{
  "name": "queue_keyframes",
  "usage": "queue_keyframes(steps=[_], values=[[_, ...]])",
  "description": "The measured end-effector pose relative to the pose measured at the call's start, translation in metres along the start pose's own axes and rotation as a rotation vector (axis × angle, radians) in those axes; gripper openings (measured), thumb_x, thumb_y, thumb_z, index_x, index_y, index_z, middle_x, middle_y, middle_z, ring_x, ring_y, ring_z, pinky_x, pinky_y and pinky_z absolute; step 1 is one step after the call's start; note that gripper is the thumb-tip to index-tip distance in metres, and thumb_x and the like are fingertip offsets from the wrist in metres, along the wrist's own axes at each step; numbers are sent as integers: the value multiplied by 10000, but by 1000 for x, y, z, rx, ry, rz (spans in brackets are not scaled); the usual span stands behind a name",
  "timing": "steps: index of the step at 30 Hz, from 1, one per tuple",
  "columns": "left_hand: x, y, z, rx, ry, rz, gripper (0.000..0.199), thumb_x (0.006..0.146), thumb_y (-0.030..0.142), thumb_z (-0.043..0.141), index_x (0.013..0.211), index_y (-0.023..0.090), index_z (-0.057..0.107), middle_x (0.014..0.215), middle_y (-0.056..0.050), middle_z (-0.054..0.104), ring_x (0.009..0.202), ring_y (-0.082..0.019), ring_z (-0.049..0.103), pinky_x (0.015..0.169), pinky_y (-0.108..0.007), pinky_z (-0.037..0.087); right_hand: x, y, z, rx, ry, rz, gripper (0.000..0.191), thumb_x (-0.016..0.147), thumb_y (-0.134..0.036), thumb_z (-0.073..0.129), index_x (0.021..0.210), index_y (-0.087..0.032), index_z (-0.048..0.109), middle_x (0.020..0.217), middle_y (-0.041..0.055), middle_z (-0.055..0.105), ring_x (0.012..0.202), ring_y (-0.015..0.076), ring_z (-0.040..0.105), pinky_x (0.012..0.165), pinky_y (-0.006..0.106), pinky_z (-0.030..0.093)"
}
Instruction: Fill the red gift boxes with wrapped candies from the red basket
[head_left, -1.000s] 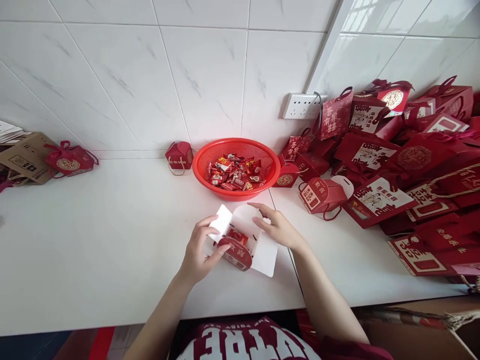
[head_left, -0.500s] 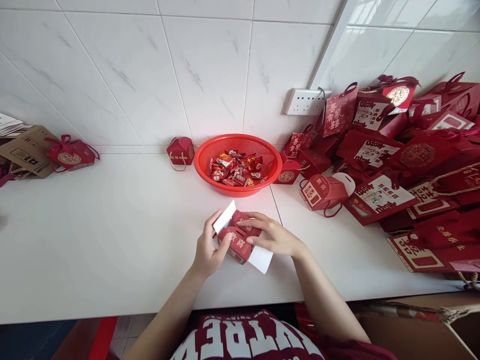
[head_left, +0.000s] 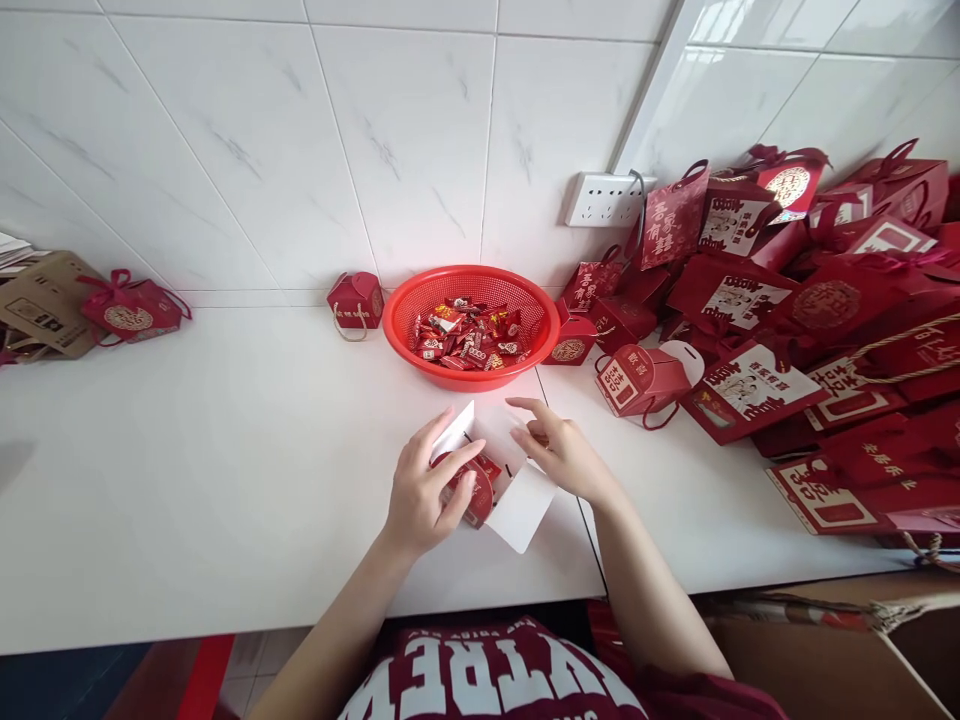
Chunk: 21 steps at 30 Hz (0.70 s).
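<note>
Small red cardboard gift box with gold lettering and white inner faces [head_left: 478, 498], open on top, flaps spread, side flaps sticking out, set at an angle on white tabletop [head_left: 225, 450], near side of red perforated plastic basket [head_left: 472, 381], apart from it. Red-wrapped pieces [head_left: 490, 467] inside, partly hidden.

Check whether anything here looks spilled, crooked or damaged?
Only the heap of red gift boxes at the right looks askew, its boxes tilted every which way. The wrapped candies sit inside the red basket, none spilled.
</note>
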<state>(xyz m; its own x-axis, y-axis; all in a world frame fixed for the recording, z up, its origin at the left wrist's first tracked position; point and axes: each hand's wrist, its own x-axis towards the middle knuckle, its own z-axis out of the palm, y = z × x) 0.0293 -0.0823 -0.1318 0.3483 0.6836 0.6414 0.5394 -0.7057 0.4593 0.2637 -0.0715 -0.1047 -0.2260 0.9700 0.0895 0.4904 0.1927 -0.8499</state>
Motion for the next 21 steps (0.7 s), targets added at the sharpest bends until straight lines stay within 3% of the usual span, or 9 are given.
queue_keyframes(steps=[2,4,8,11,14,17,19,21], values=[[5,7,-1,16,-40,-54,266,874,305,641,1126,222,620,1551,-139,354,1331,-347,483,1042,-499,447,2,1,6,18,77,10,403,997,-321,448,1397,-273,450,562,-88,473,530,147,537,620,294,522],[7,10,-1,-69,-17,-133,261,838,377,677,984,197,556,1523,-175,378,1347,-370,458,1005,-492,465,4,5,11,46,151,8,397,988,-303,448,1384,-277,473,550,-89,425,508,137,508,604,279,525],[1,1,1,-292,31,-180,144,890,264,575,920,213,444,1495,-171,421,1401,-343,403,1060,-508,409,7,23,16,114,254,46,279,978,-337,440,1142,-246,646,670,-29,549,583,144,579,599,284,560],[-9,-16,-1,-503,-7,-198,81,929,231,497,974,221,431,1452,-153,485,1336,-310,486,1037,-503,427,6,38,6,248,105,30,302,960,-310,424,1062,-224,695,1023,44,670,860,194,648,669,309,596],[-15,-28,-4,-580,-46,-237,245,950,236,470,1195,221,464,1356,-138,573,1311,-293,515,1039,-497,438,1,46,-13,367,-169,-32,424,895,-187,453,1276,-258,625,1327,37,594,1074,211,616,832,341,585],[-15,-30,-6,-442,-93,-194,322,961,223,454,1267,212,553,1256,-112,624,1312,-282,504,1075,-476,416,-4,48,-25,349,-418,-84,691,806,-133,581,1462,-307,450,1462,40,498,1121,218,619,949,375,538],[-12,-28,-5,-359,-98,-157,298,964,212,444,1213,217,607,1191,-96,648,1291,-275,510,1054,-457,431,-5,46,-22,312,-423,-107,742,789,-193,681,1477,-308,428,1502,55,456,1212,257,581,982,393,517],[-9,-25,-3,-313,-91,-128,291,963,204,438,1193,220,617,1154,-89,659,1276,-274,512,1032,-452,446,-3,43,-12,280,-286,-115,639,825,-312,712,1423,-287,486,1476,66,486,1290,288,526,1005,400,498]])
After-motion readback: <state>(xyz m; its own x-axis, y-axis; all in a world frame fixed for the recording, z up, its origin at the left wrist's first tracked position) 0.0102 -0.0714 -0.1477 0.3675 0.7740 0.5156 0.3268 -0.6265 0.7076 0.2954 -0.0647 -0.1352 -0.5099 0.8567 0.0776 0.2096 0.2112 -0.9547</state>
